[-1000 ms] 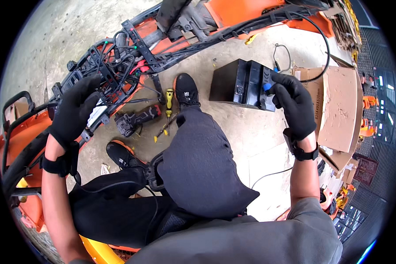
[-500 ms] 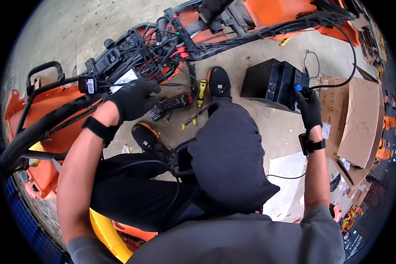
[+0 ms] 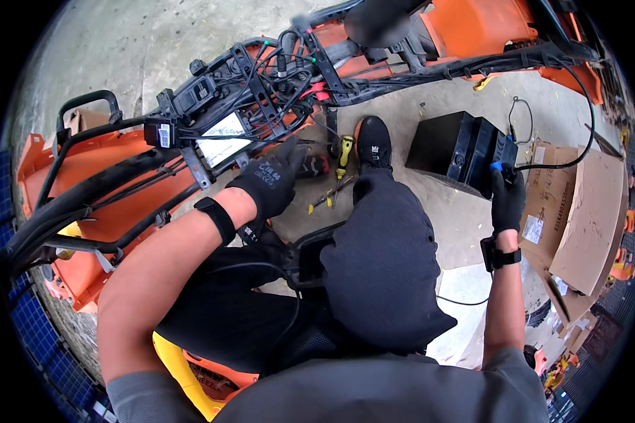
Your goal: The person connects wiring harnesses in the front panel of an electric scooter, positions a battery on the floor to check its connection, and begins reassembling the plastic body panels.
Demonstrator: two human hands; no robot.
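Note:
My left hand (image 3: 269, 185), in a black glove, is at the near side of the frame's wiring, its fingers stretched out and nothing seen in them. Close by lies a black-and-red power tool (image 3: 313, 167), partly hidden by that hand. My right hand (image 3: 508, 201), gloved too, grips a cable plug (image 3: 497, 168) with a blue collar at the end of a black box (image 3: 441, 146) that looks like a battery pack. From the plug a black cable (image 3: 577, 156) curves up to the orange vehicle's frame (image 3: 430, 76). A white-labelled unit (image 3: 224, 139) sits among the wires (image 3: 282, 92).
A yellow-handled screwdriver (image 3: 345, 151) and smaller yellow-handled tools (image 3: 324, 201) lie on the concrete floor beside my shoe (image 3: 374, 141). Right of the box stands an opened cardboard carton (image 3: 589, 225). Orange body panels (image 3: 480, 32) surround the frame. A dark blurred shape (image 3: 376, 22) is at the top.
My left hand has moved right and slightly down, from beside the white-labelled unit toward the power tool. My right hand keeps its grip on the plug. The whole view has shifted slightly.

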